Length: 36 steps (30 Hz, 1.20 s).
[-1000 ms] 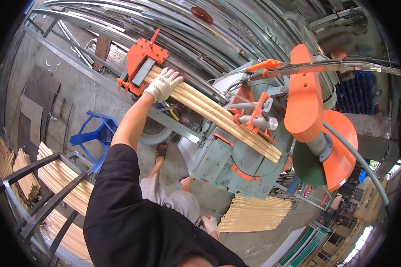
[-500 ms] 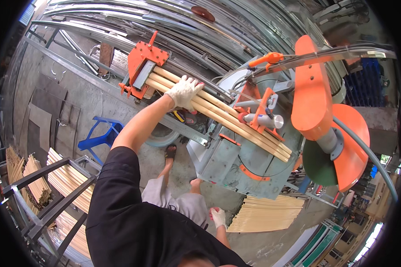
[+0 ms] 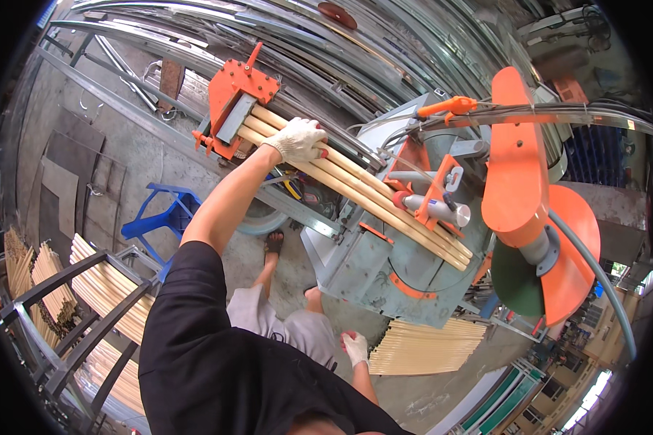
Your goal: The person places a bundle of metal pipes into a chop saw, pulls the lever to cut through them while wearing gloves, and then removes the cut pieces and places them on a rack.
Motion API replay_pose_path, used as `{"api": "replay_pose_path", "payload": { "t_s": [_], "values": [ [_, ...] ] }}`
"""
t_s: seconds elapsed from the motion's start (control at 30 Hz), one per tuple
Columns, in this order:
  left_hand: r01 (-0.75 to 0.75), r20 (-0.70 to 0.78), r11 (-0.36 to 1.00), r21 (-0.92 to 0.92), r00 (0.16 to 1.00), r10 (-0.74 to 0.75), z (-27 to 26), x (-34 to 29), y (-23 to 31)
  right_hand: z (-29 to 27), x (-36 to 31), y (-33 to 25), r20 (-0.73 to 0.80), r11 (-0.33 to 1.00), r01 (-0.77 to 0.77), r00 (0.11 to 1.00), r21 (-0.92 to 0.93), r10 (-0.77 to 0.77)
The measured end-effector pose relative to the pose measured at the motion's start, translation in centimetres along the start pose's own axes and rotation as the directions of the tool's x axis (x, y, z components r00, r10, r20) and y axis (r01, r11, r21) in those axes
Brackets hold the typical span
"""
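Note:
My left hand (image 3: 295,141), in a white work glove, is closed over several pale yellow tubes (image 3: 374,190) lying side by side. At the left their ends meet a grey block on an orange end stop (image 3: 233,109). Toward the right they run under an orange-and-silver clamp (image 3: 437,206) on the grey saw table (image 3: 355,272). Just right of the tube ends stands an orange cut-off saw (image 3: 516,163) with its guarded disc (image 3: 569,261). Low by my thigh, my gloved right hand (image 3: 355,349) has curled fingers with something red at them, too small to make out.
Below the saw table a stack of pale tubes (image 3: 428,348) lies near the floor. A blue stool (image 3: 168,214) stands left of my legs. More tubes rest in a dark metal rack (image 3: 80,279). Long metal profiles (image 3: 268,32) fill the far side.
My left hand has shifted slightly farther across the tubes, and its fingers are more curled. The view has tilted a little; the right hand stays low by my thigh.

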<state>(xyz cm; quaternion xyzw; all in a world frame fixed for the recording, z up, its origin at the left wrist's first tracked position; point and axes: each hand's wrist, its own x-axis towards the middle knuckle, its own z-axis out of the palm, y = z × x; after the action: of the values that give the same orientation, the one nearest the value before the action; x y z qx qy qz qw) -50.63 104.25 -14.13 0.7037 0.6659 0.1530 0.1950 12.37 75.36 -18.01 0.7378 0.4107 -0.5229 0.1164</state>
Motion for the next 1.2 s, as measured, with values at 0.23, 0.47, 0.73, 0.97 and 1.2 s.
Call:
{"api": "replay_pose_path", "payload": {
  "t_s": [0.23, 0.47, 0.73, 0.97, 1.2],
  "values": [
    [0.158, 0.227, 0.982, -0.101, 0.965, -0.132, -1.6, 0.3, 0.4, 0.3, 0.3, 2.0, 0.010, 0.998, -0.025, 1.000, 0.055, 0.025],
    [-0.191, 0.053, 0.902, 0.386, 0.981, 0.186, -0.6, -2.8, 4.3, 1.5, -0.2, 0.9, 0.064, 0.992, -0.045, 0.997, 0.115, 0.038],
    [-0.093, -0.086, 0.975, 0.204, 0.990, 0.112, 1.5, -1.6, 2.7, 0.0, 2.3, 1.3, 0.021, 1.000, 0.025, 0.999, 0.005, -0.025],
    [-0.024, -0.093, 0.975, 0.221, 0.995, 0.046, 3.4, -0.7, 2.7, -4.2, 5.6, -0.2, -0.206, 0.936, 0.178, 0.947, -0.303, -0.247],
    [-0.025, -0.058, 0.943, 0.333, 0.997, 0.046, 2.5, 0.4, 4.4, -8.8, 8.8, -5.3, -0.369, 0.988, -0.033, 0.929, -0.152, -0.026]
  ]
}}
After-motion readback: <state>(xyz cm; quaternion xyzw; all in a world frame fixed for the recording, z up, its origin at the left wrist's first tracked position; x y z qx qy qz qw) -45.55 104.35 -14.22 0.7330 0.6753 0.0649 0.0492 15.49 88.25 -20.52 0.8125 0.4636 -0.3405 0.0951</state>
